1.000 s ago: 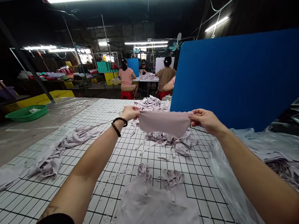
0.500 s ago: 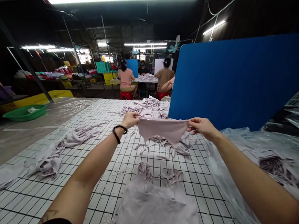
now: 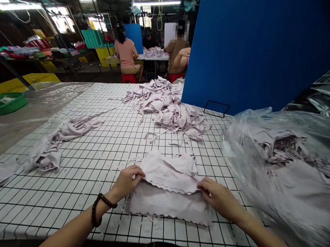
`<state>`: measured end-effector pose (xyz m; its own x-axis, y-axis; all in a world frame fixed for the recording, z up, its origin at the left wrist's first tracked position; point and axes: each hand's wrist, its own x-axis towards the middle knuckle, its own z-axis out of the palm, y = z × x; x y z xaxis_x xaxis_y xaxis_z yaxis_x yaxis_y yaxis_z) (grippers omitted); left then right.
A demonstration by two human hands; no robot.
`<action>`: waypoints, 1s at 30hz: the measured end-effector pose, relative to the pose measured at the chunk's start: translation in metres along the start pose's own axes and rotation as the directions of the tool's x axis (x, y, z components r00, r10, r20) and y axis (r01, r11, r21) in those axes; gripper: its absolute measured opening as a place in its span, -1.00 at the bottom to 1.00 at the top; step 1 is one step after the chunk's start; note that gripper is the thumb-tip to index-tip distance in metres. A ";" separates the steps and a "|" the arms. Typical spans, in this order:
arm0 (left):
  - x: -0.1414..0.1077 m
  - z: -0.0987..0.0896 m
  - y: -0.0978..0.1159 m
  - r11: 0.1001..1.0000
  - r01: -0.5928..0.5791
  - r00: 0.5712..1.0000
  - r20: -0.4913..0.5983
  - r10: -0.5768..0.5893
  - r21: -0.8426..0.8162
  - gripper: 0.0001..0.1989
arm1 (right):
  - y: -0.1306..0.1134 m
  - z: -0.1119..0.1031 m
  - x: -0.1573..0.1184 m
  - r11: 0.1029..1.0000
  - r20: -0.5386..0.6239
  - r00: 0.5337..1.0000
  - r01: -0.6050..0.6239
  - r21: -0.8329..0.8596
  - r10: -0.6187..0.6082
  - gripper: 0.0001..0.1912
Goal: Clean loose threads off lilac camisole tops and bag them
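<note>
Between my two hands a pale lilac camisole (image 3: 169, 173) is stretched sideways, its wavy-edged hem towards me. My left hand (image 3: 126, 182), with a dark bead bracelet at the wrist, pinches the left corner of that hem. At the right corner, my right hand (image 3: 219, 196) has it between thumb and fingers. Beneath it, another lilac garment (image 3: 170, 205) lies flat on the grid-patterned table (image 3: 90, 205), partly covered. Whether the held one rests fully on the lower one I cannot tell.
Beyond my hands sits a heap of lilac garments (image 3: 179, 117). More lilac cloth (image 3: 79, 128) lies at left. A clear plastic bag (image 3: 237, 144) of garments fills the right side, near a blue board (image 3: 245, 50). People (image 3: 127, 56) sit farther back.
Both hands have come down and towards me, bringing the camisole from the air over the table onto the garment lying there. My view has tilted downward.
</note>
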<state>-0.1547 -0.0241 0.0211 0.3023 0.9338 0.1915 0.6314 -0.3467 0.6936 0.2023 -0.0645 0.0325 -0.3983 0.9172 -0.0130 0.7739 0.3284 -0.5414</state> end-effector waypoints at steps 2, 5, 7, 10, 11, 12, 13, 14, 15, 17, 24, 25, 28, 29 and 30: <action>-0.011 0.000 0.001 1.000 -0.024 0.999 -0.042 0.024 0.020 -0.75 | -0.002 0.004 -0.009 0.998 -0.100 0.994 0.036 -0.057 -0.042 -0.77; -0.024 -0.002 0.004 0.997 -0.065 0.993 -0.100 0.070 0.049 -0.77 | -0.004 0.003 -0.023 0.996 -0.281 0.958 0.044 -0.078 -0.064 -0.79; -0.037 -0.001 0.003 0.995 -0.078 0.991 -0.104 0.085 0.066 -0.78 | -0.005 0.006 -0.035 0.991 -0.331 0.939 0.060 -0.117 -0.096 -0.80; -0.060 0.004 -0.002 0.991 -0.077 0.996 -0.043 0.083 0.110 -0.76 | -0.007 0.020 -0.053 0.974 -0.231 0.960 0.117 -0.194 -0.161 -0.78; -0.068 0.005 -0.003 0.987 -0.079 0.997 -0.008 0.081 0.138 -0.76 | -0.007 0.026 -0.058 0.970 -0.178 0.970 0.130 -0.204 -0.167 -0.77; -0.074 0.006 -0.004 0.981 -0.080 0.997 0.027 0.077 0.175 -0.75 | -0.008 0.030 -0.062 0.971 -0.130 0.978 0.136 -0.199 -0.164 -0.77; -0.080 0.007 -0.003 0.972 -0.083 0.996 0.055 0.073 0.219 -0.75 | -0.009 0.032 -0.064 0.975 -0.096 0.984 0.132 -0.180 -0.151 -0.77; -0.083 0.007 0.001 0.960 -0.087 0.995 0.070 0.071 0.266 -0.75 | -0.009 0.034 -0.066 0.981 -0.080 0.987 0.123 -0.152 -0.137 -0.77; -0.085 0.008 0.006 0.948 -0.089 0.995 0.070 0.071 0.305 -0.73 | -0.009 0.033 -0.065 0.986 -0.087 0.988 0.113 -0.120 -0.124 -0.75; -0.082 0.014 0.026 0.942 -0.104 0.994 0.060 0.090 0.318 -0.65 | -0.007 0.031 -0.060 0.991 -0.169 0.979 0.101 -0.084 -0.114 -0.71; -0.039 0.093 0.096 0.946 -0.302 0.888 0.325 0.325 -0.120 -0.58 | 0.008 0.028 -0.018 0.879 -0.040 0.920 0.358 -0.315 -0.389 -0.53; -0.033 0.103 0.098 0.941 -0.313 0.879 0.336 0.337 -0.124 -0.59 | 0.010 0.028 -0.012 0.852 0.023 0.906 0.407 -0.331 -0.424 -0.52; -0.024 0.120 0.096 0.942 -0.324 0.877 0.343 0.335 -0.093 -0.62 | 0.013 0.023 0.000 0.842 0.135 0.891 0.453 -0.293 -0.433 -0.55; -0.023 0.121 0.094 0.943 -0.322 0.880 0.341 0.330 -0.082 -0.63 | 0.014 0.019 0.004 0.869 0.150 0.903 0.428 -0.250 -0.402 -0.57; -0.022 0.121 0.093 0.945 -0.319 0.883 0.340 0.324 -0.072 -0.63 | 0.015 0.015 0.008 0.901 0.157 0.919 0.388 -0.194 -0.362 -0.59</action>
<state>-0.0162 -0.0880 -0.0029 0.7140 0.6820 0.1581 0.4489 -0.6193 0.6442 0.2036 -0.0555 0.0114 -0.7233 0.6885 0.0521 0.6383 0.6955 -0.3298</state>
